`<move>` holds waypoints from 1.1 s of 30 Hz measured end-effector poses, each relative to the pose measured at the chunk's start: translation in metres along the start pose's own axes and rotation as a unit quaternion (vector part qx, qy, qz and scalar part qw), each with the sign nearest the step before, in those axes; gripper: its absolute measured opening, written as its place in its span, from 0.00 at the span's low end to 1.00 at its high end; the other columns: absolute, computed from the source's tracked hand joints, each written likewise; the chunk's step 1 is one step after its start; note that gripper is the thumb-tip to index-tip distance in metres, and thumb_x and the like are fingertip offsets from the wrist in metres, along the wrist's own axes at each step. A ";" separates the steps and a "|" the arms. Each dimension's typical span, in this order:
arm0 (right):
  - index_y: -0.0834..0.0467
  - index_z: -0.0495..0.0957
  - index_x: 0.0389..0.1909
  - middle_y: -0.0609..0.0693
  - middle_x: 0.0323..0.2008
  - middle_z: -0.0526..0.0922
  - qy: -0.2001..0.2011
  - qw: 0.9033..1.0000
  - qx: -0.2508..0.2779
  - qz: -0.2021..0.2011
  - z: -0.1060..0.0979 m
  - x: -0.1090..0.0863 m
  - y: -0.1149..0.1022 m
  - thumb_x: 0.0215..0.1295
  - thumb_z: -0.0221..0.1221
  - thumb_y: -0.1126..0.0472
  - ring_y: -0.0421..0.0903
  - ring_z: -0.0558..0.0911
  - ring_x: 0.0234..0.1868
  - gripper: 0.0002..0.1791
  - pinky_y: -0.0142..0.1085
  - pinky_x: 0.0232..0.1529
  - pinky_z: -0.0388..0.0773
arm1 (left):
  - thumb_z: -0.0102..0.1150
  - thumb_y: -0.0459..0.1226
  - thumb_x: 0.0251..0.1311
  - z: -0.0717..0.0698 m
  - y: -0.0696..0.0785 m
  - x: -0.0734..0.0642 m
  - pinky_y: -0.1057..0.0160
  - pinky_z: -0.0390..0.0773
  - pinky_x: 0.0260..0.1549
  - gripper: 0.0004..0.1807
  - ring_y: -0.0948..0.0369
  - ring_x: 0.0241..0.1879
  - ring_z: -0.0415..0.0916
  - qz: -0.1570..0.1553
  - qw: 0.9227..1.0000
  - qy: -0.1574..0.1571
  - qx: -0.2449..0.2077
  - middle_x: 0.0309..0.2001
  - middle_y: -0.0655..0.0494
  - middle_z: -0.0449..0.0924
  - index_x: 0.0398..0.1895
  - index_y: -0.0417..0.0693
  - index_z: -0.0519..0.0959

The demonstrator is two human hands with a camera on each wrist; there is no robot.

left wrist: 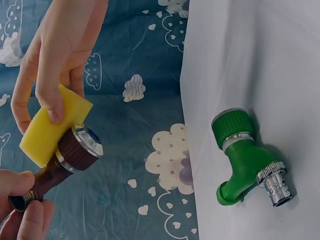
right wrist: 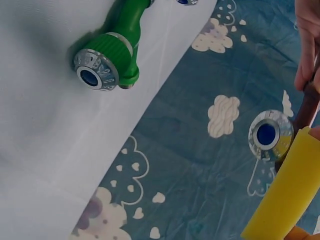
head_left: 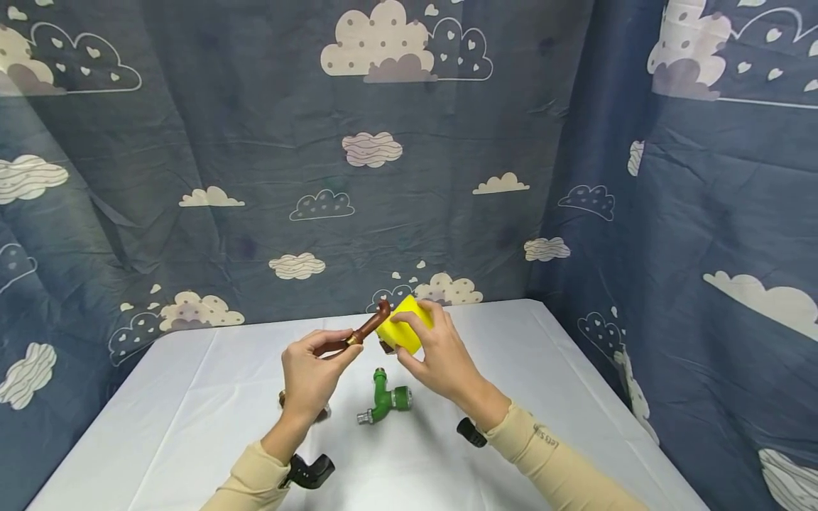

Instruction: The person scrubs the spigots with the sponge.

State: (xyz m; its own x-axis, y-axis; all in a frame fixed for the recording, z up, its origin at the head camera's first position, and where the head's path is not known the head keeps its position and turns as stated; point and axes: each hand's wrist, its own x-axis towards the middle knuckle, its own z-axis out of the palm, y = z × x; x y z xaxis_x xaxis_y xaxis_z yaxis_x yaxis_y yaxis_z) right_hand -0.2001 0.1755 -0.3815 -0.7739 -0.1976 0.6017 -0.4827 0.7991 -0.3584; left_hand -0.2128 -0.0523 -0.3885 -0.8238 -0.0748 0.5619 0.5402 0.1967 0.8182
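My left hand (head_left: pixel 309 372) pinches the end of a brown tap (head_left: pixel 369 328) with a ribbed brown knob and a chrome, blue-centred cap, held up above the table. A yellow sponge (head_left: pixel 406 328) is gripped between the thumb and fingers of my right hand (head_left: pixel 442 355). In the left wrist view the sponge (left wrist: pixel 50 131) lies along the tap's side, right at the ribbed knob (left wrist: pixel 75 150). The right wrist view shows the round chrome cap (right wrist: pixel 270 135) beside the sponge's edge. Below both hands, a green tap (head_left: pixel 383 401) lies on the table.
A white cloth covers the table (head_left: pixel 211 397). Another brown and metal piece (head_left: pixel 322 413) lies on it, mostly hidden behind my left wrist. Dark blue curtains (head_left: pixel 415 227) with cloud prints hang behind and at the sides. Black camera mounts (head_left: pixel 312 471) sit at both wrists.
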 end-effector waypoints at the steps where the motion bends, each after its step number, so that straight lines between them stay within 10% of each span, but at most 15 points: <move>1: 0.44 0.79 0.63 0.67 0.72 0.69 0.001 1.000 0.008 0.007 -0.001 0.001 0.001 0.66 0.70 0.57 0.68 0.75 0.68 0.25 0.57 0.57 0.87 | 0.85 0.29 0.49 0.000 0.000 -0.001 0.68 0.91 0.39 0.14 0.64 0.38 0.92 0.001 1.000 -0.001 -0.003 0.40 0.48 0.93 0.40 0.45 0.93; 16: 0.45 0.79 0.66 0.57 0.67 0.71 0.007 0.989 0.123 0.088 -0.004 0.013 -0.010 0.70 0.70 0.56 0.59 0.78 0.62 0.25 0.56 0.62 0.84 | 0.84 0.25 0.48 0.009 0.000 -0.008 0.64 0.92 0.40 0.15 0.62 0.39 0.93 0.021 0.999 -0.005 -0.050 0.40 0.45 0.91 0.40 0.41 0.93; 33: 0.45 0.81 0.62 0.64 0.70 0.70 0.020 0.999 0.043 -0.002 0.011 0.007 -0.036 0.66 0.70 0.56 0.67 0.74 0.67 0.23 0.56 0.58 0.85 | 0.84 0.29 0.51 0.011 -0.001 -0.001 0.64 0.92 0.42 0.13 0.52 0.42 0.93 0.012 0.999 0.022 -0.022 0.40 0.49 0.92 0.40 0.43 0.93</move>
State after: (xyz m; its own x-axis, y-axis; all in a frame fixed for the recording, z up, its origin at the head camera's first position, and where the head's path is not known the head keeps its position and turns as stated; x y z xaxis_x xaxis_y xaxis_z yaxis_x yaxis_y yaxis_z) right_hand -0.1923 0.1386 -0.3727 -0.7559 -0.1763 0.6305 -0.5206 0.7457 -0.4157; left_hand -0.2147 -0.0414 -0.3912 -0.8026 -0.1135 0.5857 0.5678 0.1557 0.8083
